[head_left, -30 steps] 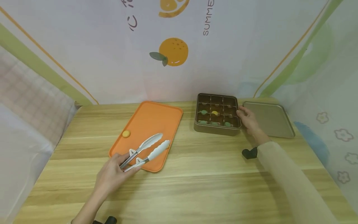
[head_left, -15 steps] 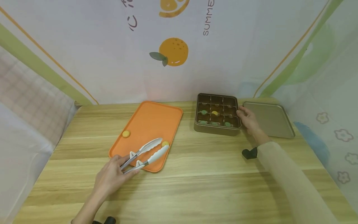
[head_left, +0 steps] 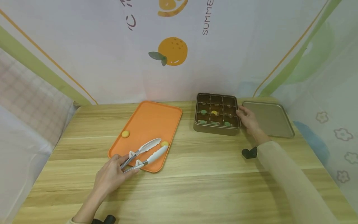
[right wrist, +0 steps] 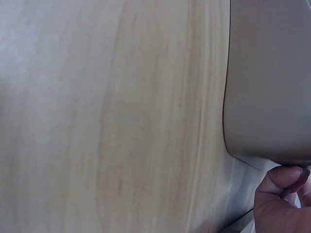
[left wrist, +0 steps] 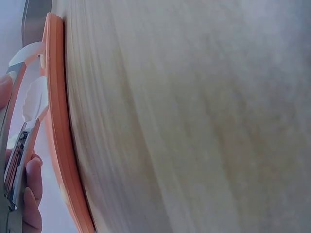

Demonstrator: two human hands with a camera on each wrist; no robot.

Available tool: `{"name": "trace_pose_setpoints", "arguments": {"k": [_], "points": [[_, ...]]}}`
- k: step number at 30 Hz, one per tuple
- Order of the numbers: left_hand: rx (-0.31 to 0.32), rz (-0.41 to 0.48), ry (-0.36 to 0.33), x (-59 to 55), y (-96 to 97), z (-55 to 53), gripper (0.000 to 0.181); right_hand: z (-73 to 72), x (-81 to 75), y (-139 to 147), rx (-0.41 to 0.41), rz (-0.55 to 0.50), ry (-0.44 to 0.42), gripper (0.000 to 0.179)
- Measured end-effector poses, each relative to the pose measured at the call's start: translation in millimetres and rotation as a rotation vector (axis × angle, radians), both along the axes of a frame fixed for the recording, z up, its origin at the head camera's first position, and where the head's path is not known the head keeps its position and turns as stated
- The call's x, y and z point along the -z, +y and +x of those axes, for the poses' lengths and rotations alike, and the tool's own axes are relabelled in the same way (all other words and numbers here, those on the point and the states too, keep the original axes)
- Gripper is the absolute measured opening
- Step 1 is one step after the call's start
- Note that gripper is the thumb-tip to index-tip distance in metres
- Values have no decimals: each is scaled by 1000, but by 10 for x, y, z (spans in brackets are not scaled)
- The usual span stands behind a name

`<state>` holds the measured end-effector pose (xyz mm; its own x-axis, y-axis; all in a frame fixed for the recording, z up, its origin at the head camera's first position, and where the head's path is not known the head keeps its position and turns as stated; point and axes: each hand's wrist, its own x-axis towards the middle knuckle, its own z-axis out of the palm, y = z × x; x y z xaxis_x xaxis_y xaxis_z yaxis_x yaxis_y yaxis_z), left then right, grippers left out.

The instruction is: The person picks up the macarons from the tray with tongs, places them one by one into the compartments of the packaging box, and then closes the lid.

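Note:
My left hand (head_left: 110, 175) holds a pair of tongs (head_left: 157, 155) with white scalloped tips, spread apart over the orange tray (head_left: 152, 119). Between those tips, by the tray's right edge, lies a round yellow cookie (head_left: 164, 143); whether they touch it I cannot tell. A second yellow cookie (head_left: 125, 134) sits at the left rim. My right hand (head_left: 248, 120) rests its fingers against the right side of a brown divided box (head_left: 215, 128). Several compartments hold green pieces, and one holds a yellow piece (head_left: 214, 112). The right wrist view shows fingertips against the box wall (right wrist: 269, 97).
A flat metal lid (head_left: 268, 119) lies at the right of the box, partly behind my right hand. The wooden table (head_left: 195, 180) meets a printed cloth (head_left: 117, 62) at its back edge. Cloth also hangs at both sides.
The tongs have shifted slightly down and toward me, so the right-hand yellow cookie shows between the tips. My right hand and the box have stayed in place.

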<state>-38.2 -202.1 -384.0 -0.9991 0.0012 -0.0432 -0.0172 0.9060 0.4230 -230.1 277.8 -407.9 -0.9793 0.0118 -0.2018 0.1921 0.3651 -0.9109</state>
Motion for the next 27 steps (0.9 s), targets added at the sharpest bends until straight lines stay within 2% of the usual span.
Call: {"name": "trace_pose_setpoints", "arguments": {"k": [8,27], "points": [[-3,-15,-15,-1,9,-30,71,-9,12,3,2,-13,3,63],[27,-30,2,9,33,-67,65,-10,18,-1,16,-22,12,62]]}}
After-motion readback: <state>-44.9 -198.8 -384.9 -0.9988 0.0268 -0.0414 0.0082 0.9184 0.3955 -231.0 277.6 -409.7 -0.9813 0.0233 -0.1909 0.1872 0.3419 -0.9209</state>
